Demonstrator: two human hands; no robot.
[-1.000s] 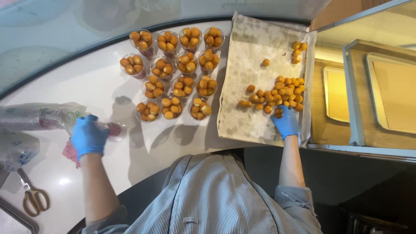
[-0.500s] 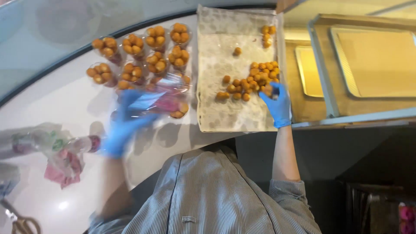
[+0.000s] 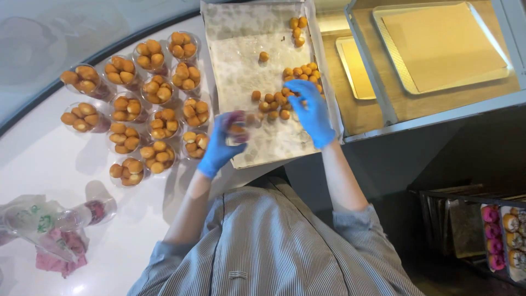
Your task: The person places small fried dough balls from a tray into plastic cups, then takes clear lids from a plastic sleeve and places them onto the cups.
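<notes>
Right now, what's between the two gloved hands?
Head view: golden pastry balls on the paper-lined tray, between left hand, holding a clear cup, and right hand.

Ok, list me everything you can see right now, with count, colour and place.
Filled cups: about thirteen, clear, golden balls inside, white counter, left.
Tray: one, paper-lined, top centre.
Loose balls: many, golden, on tray.
Cup in hand: one, clear, over tray.
Empty cups: a sleeve in plastic bag, lower left.
Cloth: one, pink, lower left.
Flat trays: two, tan, shelf at right.
Pastry rack: pink and brown, lower right.
Left hand: blue glove, holds cup.
Right hand: blue glove, on balls.
</notes>
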